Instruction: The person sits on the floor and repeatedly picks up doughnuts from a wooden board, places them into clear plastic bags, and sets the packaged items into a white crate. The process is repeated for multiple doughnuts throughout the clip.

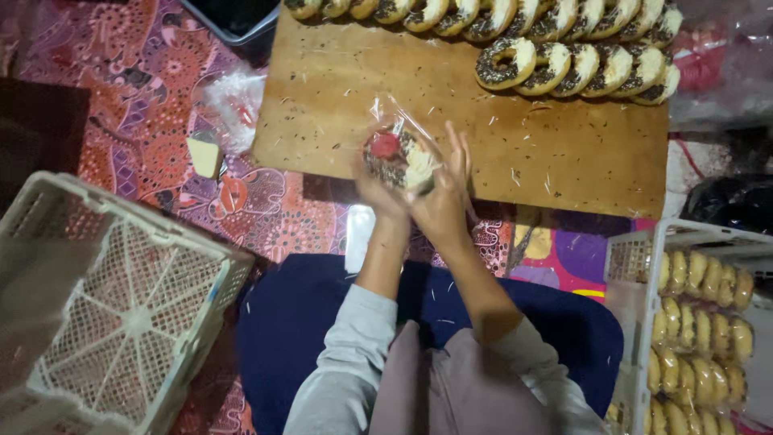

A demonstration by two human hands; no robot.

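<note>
Head view, thing in hand: you are holding a sprinkle-topped doughnut (398, 159) inside a clear plastic bag (394, 121), between both hands, over the near part of the wooden board (338, 105).
Left hand: your left hand (375, 187) is cupping the bagged doughnut from its left and underside, fingers curled against the plastic.
Right hand: your right hand (445, 193) is pressing against the doughnut's right side, palm in, fingers stretched upward and gripping through the bag.
Bag: the open top of the bag is standing up above the doughnut, crinkled.
Board edges: the board's near edge is lying just below your hands; its left edge is sitting beside a crumpled pile of plastic bags (233, 101).
Open room on the board: the bare middle of the board, speckled with loose sprinkles, is stretching left and right of your hands.
Far side: two rows of sprinkled doughnuts (580, 68) are lining the board's far edge, well apart from your hands.
Left flank: an upturned white plastic crate (121, 306) is sitting near your left elbow.
Right flank: a white crate of packed doughnuts (700, 322) is standing near your right elbow.
</note>
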